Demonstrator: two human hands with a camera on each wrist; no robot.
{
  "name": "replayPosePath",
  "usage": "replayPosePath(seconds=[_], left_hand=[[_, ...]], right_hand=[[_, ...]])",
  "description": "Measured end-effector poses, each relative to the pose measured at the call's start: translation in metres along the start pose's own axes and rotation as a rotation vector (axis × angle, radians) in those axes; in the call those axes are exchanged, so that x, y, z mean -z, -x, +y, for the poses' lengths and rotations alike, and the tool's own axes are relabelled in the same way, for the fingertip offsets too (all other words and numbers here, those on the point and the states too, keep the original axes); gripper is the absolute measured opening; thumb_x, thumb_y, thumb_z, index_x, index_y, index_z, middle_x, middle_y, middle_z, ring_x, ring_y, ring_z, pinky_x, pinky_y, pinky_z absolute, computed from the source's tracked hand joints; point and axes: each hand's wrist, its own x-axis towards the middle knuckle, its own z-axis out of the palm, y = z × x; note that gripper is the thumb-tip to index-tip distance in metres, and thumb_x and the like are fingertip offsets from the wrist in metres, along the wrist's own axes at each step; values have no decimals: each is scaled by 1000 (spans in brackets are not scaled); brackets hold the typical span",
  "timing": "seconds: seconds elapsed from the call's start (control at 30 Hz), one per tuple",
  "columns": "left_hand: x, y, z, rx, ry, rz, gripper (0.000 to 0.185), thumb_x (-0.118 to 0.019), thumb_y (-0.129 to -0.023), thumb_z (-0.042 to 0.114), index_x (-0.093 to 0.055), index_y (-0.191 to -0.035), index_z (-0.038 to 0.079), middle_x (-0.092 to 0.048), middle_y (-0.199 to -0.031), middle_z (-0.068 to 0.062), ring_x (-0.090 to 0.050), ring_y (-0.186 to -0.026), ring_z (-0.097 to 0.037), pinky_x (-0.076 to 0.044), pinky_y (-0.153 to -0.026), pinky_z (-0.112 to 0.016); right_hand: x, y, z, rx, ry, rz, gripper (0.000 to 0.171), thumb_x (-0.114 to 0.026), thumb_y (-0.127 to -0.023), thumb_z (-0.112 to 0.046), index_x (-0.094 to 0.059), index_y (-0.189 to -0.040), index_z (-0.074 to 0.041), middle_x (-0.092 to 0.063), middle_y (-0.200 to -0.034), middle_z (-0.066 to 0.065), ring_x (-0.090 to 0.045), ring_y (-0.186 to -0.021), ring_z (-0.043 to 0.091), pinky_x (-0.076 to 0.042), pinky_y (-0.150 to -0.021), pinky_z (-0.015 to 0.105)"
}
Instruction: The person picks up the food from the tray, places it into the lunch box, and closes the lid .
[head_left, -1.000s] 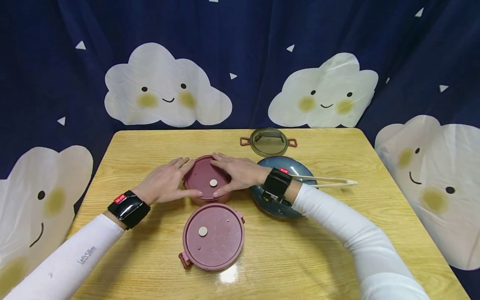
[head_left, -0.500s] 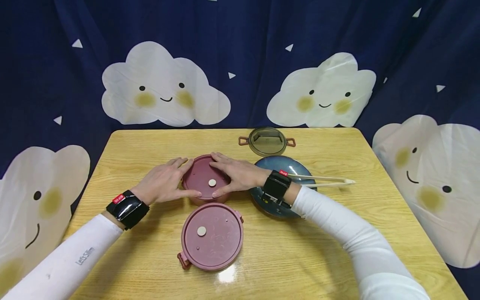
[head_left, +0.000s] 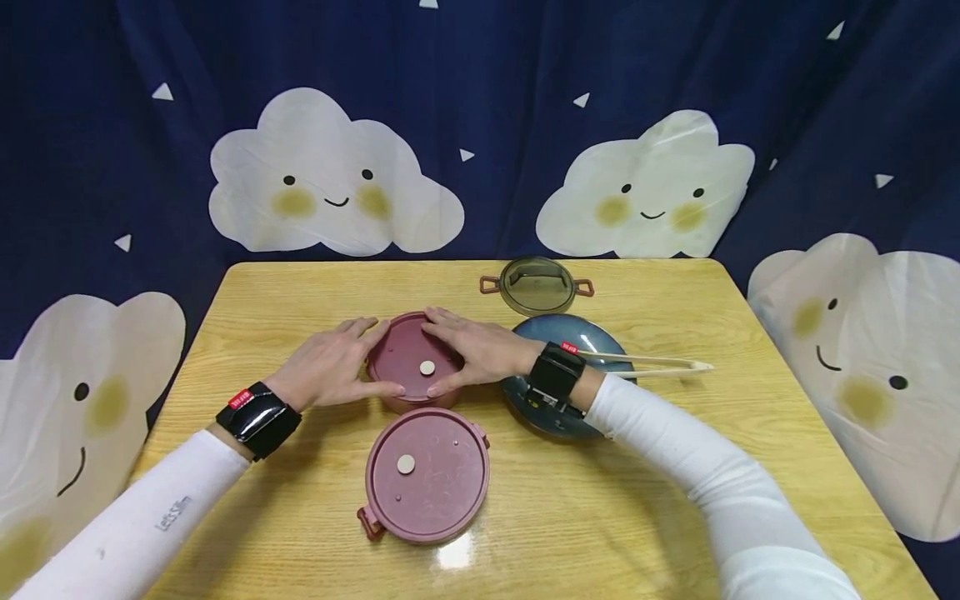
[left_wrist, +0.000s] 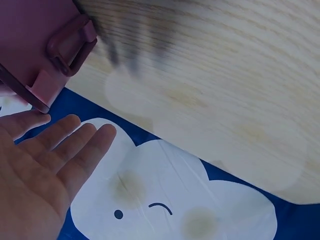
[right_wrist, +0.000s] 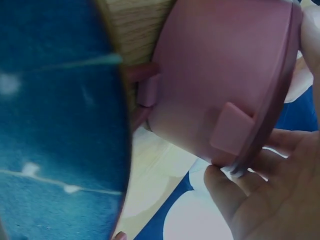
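Note:
A pink lid (head_left: pixel 405 354) with a white knob sits on a small reddish-pink pot (head_left: pixel 420 402) in the head view. At its left edge, my left hand (head_left: pixel 330 362) has thumb and fingers spread, fingertips right at the rim. Opposite, my right hand (head_left: pixel 483 350) lays its thumb and fingers along the right edge. The left wrist view shows the left hand (left_wrist: pixel 40 170) with mostly straight fingers and the index by the rim. In the right wrist view, the right hand (right_wrist: pixel 280 190) touches the lid's edge above the pot (right_wrist: pixel 215 65). Both hands partly hide the lid.
A larger pink lidded pot (head_left: pixel 435 508) stands in front, close to the small one. Under my right wrist is a dark blue pan (head_left: pixel 540 421) with pale tongs (head_left: pixel 675 365) across it. Behind lies a glass lid (head_left: pixel 536 287) with two side handles on the wooden table (head_left: pixel 600 517).

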Motion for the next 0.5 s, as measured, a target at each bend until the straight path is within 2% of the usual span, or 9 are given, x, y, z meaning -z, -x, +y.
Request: replayPosePath(seconds=[0.27, 0.5], left_hand=[[1, 1, 3, 53, 78, -62, 110, -64, -87, 80, -39, -162, 4, -48, -158, -30, -54, -141, -50, -49, -110, -64], [1, 3, 0, 85, 137, -64, 106, -66, -89, 75, -38, -163, 4, -52, -155, -30, -57, -140, -47, -50, -111, -62]], right_hand=[[4, -1, -4, -20, -16, 8, 113, -79, -83, -70, -30, -167, -13, -16, -179, 11, -16, -167, 25, -31, -130, 49], [7, -1, -3, -21, -24, 23, 111, -80, -83, -67, -32, -166, -12, -21, -178, 11, -27, -164, 27, -36, -128, 46]])
